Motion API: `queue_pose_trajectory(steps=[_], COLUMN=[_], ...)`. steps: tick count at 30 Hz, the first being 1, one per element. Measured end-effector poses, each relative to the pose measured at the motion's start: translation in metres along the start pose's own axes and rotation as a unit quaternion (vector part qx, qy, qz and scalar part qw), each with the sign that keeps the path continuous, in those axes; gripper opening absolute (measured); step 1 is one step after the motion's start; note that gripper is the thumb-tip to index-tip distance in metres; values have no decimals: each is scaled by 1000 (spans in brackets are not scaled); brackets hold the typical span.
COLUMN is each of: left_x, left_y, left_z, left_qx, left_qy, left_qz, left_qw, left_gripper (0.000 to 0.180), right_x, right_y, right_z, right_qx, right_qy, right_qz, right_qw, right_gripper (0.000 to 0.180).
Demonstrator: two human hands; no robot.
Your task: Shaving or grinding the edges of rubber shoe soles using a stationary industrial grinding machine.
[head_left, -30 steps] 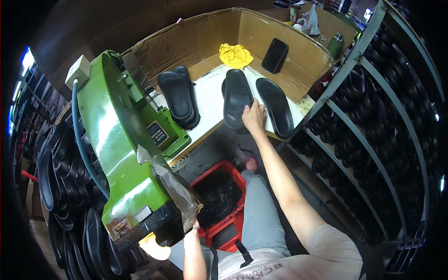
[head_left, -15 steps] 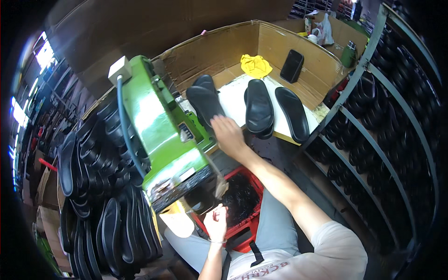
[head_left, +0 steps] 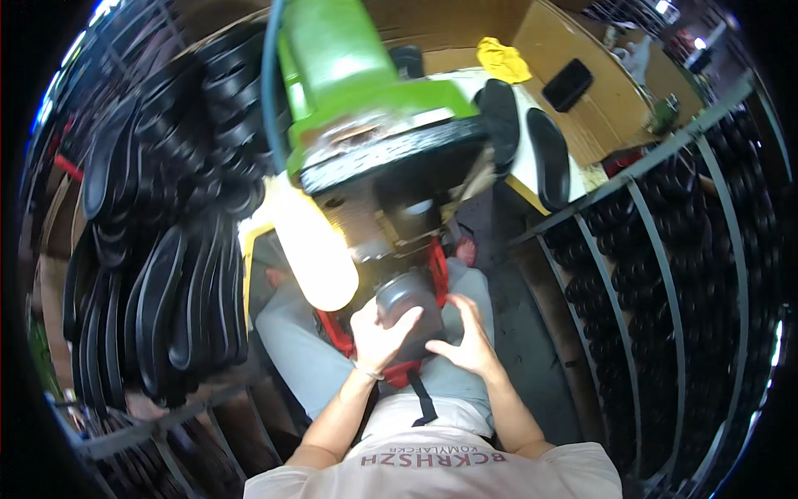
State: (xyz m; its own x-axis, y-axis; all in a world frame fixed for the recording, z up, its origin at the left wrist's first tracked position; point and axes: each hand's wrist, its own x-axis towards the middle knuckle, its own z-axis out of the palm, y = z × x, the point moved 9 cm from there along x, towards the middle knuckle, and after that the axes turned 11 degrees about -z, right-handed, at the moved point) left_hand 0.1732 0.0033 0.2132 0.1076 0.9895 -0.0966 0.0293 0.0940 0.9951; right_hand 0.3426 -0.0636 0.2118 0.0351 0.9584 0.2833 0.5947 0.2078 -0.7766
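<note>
Just below the green machine (head_left: pixel 366 83), my left hand (head_left: pixel 378 337) is closed on a black shoe sole (head_left: pixel 407 295), its thumb lying across the surface. The sole's near end is over my lap, in front of the red bin (head_left: pixel 334 333). My right hand (head_left: pixel 470 339) is at the sole's right edge, thumb and fingers spread apart; whether it touches the sole I cannot tell. Beside my left hand, a brightly lit, pale elongated plate (head_left: pixel 320 245) sticks out from under the machine.
At left hang many black soles (head_left: pixel 154 299). On the white tabletop (head_left: pixel 525 158) lie further black soles (head_left: pixel 549 158). A yellow cloth (head_left: pixel 503 60) and a black phone-like slab (head_left: pixel 568 85) are by the cardboard box (head_left: pixel 611 125). A metal rack (head_left: pixel 640 241) full of black soles stands at right.
My right hand has come back from the soles on the tabletop to my lap. A black sole is now in my left hand. The view has tilted down toward my lap.
</note>
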Motion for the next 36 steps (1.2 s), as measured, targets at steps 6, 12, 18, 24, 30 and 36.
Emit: queue_pose_trajectory(steps=[6,12,18,24,30,36], left_x=[26,17,16,17,7,-32], left_y=[28,19,34,50,18,-22], left_z=[1,-26,-24,-36,-99,-171], left_qx=[18,120,91,151,-195,-315], left_qy=[-18,107,101,100,108,173], left_qz=[-58,39,33,61,-15,-80], left_qw=[998,986,990,982,975,930], left_gripper=[22,23,22,23,35,41], right_x=[-97,-115,-53,67,112,106], right_y=[74,81,117,89,61,7], right_z=[114,82,-33,-86,-34,27], right_qx=[553,625,530,485,554,589], right_qy=[-112,-7,268,303,226,156], right_qz=[307,304,177,101,98,83], right_qw=[766,719,785,814,795,788], right_gripper=[53,48,40,29,34,54])
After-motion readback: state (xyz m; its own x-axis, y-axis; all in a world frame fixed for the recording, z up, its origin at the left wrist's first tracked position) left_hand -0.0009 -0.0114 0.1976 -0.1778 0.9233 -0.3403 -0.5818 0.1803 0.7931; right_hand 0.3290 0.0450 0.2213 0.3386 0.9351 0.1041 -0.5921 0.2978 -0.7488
